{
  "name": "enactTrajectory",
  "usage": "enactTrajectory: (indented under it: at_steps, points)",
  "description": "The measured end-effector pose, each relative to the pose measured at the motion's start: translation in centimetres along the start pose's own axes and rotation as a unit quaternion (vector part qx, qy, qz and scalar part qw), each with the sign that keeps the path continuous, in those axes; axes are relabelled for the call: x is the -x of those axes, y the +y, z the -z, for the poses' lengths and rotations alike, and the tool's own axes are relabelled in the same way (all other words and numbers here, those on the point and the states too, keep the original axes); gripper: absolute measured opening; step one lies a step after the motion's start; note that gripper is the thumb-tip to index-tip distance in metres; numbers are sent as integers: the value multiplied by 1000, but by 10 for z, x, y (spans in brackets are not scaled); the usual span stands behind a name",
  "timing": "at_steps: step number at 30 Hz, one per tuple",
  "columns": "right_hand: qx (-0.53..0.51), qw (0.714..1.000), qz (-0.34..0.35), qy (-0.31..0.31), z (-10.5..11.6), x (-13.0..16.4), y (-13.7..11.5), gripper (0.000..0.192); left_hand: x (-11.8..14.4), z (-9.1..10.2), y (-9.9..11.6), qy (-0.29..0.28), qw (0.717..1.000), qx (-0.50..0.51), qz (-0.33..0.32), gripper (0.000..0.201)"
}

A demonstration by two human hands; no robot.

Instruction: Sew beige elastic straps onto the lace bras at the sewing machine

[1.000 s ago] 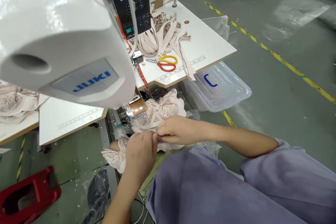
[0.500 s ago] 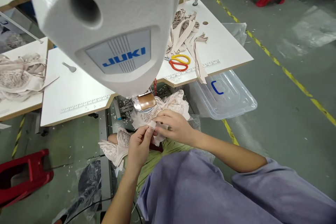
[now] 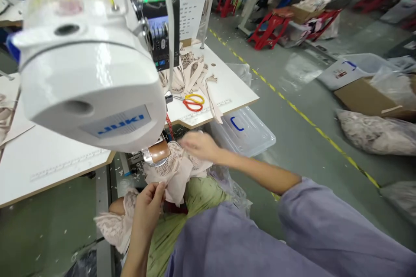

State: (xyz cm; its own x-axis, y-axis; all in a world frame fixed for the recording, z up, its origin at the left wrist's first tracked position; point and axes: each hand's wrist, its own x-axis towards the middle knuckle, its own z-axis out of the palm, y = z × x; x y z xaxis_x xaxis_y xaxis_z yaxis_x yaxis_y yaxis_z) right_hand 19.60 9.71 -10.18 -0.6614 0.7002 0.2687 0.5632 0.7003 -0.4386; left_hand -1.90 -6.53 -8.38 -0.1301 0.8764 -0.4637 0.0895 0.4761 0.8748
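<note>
A white JUKI sewing machine head (image 3: pixel 94 91) fills the upper left. Below it, pale pink lace fabric (image 3: pixel 177 171) lies by the brown presser part (image 3: pixel 158 152). My left hand (image 3: pixel 147 203) pinches the near edge of the lace. My right hand (image 3: pixel 198 143), blurred, rests on the far side of the same fabric just right of the presser. More lace (image 3: pixel 115 225) hangs down at the lower left, over my lap.
A white table (image 3: pixel 224 91) carries beige straps (image 3: pixel 188 73) and red-and-yellow scissors (image 3: pixel 191 101). A clear plastic bin (image 3: pixel 248 132) sits under its edge. Red stools (image 3: pixel 269 30), boxes and bagged fabric (image 3: pixel 373 132) lie across the aisle with the yellow floor line.
My head has lifted, so more of the room shows. My hands have parted: the right moved up toward the presser, the left stayed low holding the lace edge.
</note>
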Motion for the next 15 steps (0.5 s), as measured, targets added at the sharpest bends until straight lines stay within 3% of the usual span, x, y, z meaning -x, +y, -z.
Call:
enactTrajectory:
  at_steps: [2,6,9,15]
  points:
    - [145,976,-163,-16,26,-37,43,39,0,1,3,2,1000,25,1,45]
    - [187,960,-202,-49,56,-94,94,28,7,1,17,10,996,87,-4,45]
    - [201,954,-213,-64,53,-103,102,36,8,2,21,0,988,153,2,43]
    - [211,945,-230,-97,48,-78,95,33,6,6,16,-21,973,225,38,42]
